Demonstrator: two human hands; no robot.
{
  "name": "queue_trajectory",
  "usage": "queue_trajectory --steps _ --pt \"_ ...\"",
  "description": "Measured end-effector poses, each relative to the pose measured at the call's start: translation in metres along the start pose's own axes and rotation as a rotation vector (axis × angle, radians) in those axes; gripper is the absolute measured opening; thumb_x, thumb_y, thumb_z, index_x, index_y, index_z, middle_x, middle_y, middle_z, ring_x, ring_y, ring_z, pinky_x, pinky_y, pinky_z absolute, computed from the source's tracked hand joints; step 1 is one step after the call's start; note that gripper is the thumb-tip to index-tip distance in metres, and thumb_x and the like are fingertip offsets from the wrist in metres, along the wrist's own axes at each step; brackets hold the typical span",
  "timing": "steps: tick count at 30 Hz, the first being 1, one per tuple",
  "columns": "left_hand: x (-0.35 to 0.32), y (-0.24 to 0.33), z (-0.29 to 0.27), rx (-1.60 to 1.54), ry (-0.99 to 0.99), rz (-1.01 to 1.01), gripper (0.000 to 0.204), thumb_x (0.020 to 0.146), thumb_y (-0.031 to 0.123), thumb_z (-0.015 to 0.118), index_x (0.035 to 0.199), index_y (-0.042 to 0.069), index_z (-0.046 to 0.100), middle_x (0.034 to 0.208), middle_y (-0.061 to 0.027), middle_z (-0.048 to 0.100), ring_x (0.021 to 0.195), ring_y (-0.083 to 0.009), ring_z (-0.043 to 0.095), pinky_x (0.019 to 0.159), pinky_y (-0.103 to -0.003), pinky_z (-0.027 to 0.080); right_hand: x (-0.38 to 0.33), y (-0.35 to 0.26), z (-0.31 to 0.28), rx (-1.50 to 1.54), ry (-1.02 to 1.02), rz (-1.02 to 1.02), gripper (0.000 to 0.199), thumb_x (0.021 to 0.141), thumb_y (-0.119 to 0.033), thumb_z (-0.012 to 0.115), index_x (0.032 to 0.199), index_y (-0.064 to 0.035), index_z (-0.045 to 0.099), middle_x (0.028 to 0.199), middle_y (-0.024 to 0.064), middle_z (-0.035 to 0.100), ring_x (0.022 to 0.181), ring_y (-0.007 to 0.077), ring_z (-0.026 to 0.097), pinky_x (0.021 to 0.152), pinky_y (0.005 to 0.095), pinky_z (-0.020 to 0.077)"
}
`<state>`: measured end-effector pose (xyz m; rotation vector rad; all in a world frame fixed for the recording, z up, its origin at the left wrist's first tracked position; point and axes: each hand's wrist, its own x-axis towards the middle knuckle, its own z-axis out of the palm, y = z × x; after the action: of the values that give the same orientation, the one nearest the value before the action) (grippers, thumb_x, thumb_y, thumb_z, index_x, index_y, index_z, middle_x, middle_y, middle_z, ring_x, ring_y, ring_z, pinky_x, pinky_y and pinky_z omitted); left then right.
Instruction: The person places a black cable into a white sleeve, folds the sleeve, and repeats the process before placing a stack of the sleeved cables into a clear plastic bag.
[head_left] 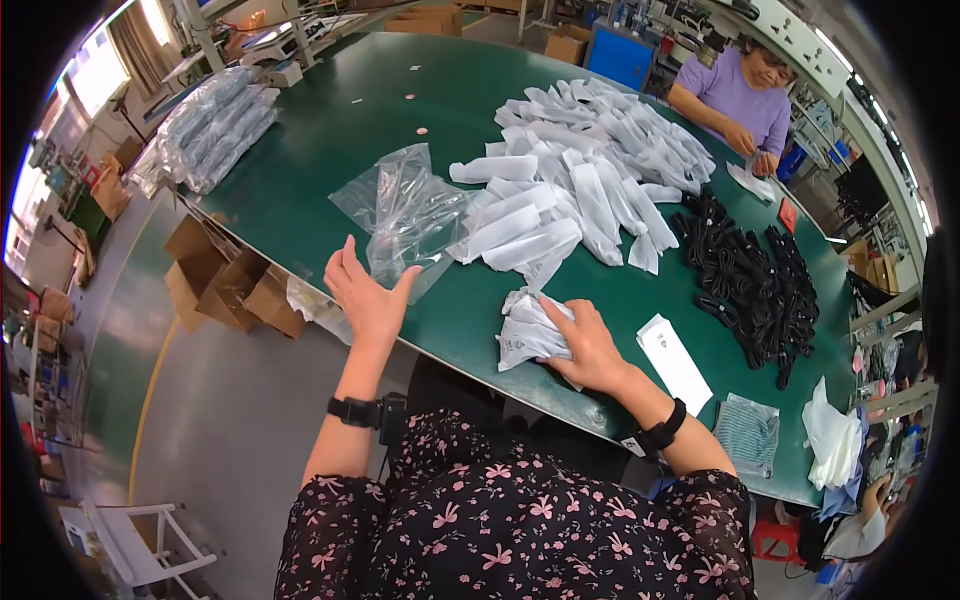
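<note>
1. The right hand [590, 350] lies palm down, fingers spread, pressing on a small stack of white packets [528, 332] at the near edge of the green surface [330, 150].
2. The left hand [365, 292] is raised, open wide and holding nothing, its fingertips just short of a crumpled clear plastic bag [405, 210] lying ahead of it.
3. Just right of the right hand lies a single flat white packet [674, 362]; further right is a folded striped cloth [748, 432].
4. Beyond both hands spreads a large heap of white packets [580, 170], with a pile of black items [755, 285] to its right.
5. Far ahead on the right, another person's hands [752, 150] handle a white packet.
6. Far left of the left hand, bundled clear bags [205, 130] rest on the surface; cardboard boxes [225, 285] stand on the floor below.
</note>
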<state>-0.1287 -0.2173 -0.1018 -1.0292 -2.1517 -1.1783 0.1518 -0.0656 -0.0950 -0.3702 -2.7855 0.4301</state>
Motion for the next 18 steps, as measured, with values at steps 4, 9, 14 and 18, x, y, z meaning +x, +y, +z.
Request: queue_trajectory --steps 4,9,14,18 --pt "0.003 -0.044 0.016 -0.093 -0.073 -0.074 0.034 0.083 0.007 0.067 0.116 0.002 0.060 0.102 -0.0124 0.051 0.086 -0.0235 0.056 0.075 -0.033 0.049 0.047 -0.020 -0.005 0.160 0.060 -0.038 0.091 0.068 -0.017 0.079 0.148 -0.0132 0.036 0.117 0.0238 0.047 0.106 0.0408 0.047 0.090 0.0462 0.0409" --pt "0.009 -0.019 -0.009 -0.433 -0.256 0.025 0.025 0.089 -0.003 0.056 0.110 0.004 0.067 0.083 -0.0073 0.053 0.065 -0.0196 0.056 0.061 -0.032 0.047 0.116 -0.047 -0.010 -0.039 0.023 -0.250 0.085 0.069 -0.022 0.080 0.144 -0.0092 0.041 0.115 0.0238 0.048 0.104 0.0405 0.049 0.090 0.0455 0.0425" --pt "0.021 -0.005 -0.047 -0.550 -0.462 0.036 0.035 0.087 -0.007 0.054 0.115 0.008 0.069 0.075 -0.0073 0.053 0.061 -0.0215 0.056 0.060 -0.033 0.047 0.162 -0.057 0.007 0.404 -0.202 0.170 0.072 0.079 -0.035 0.076 0.137 -0.0040 0.047 0.116 0.0193 0.057 0.104 0.0322 0.057 0.086 0.0441 0.0467" --pt "0.041 -0.018 -0.056 -0.418 -0.450 0.379 0.040 0.084 -0.008 0.056 0.117 0.010 0.069 0.078 -0.0097 0.062 0.065 -0.0235 0.060 0.067 -0.032 0.051 0.174 -0.049 0.026 1.366 -0.354 0.525 0.066 0.086 -0.040 0.070 0.134 -0.0011 0.049 0.115 0.0154 0.063 0.104 0.0258 0.062 0.085 0.0431 0.0495"
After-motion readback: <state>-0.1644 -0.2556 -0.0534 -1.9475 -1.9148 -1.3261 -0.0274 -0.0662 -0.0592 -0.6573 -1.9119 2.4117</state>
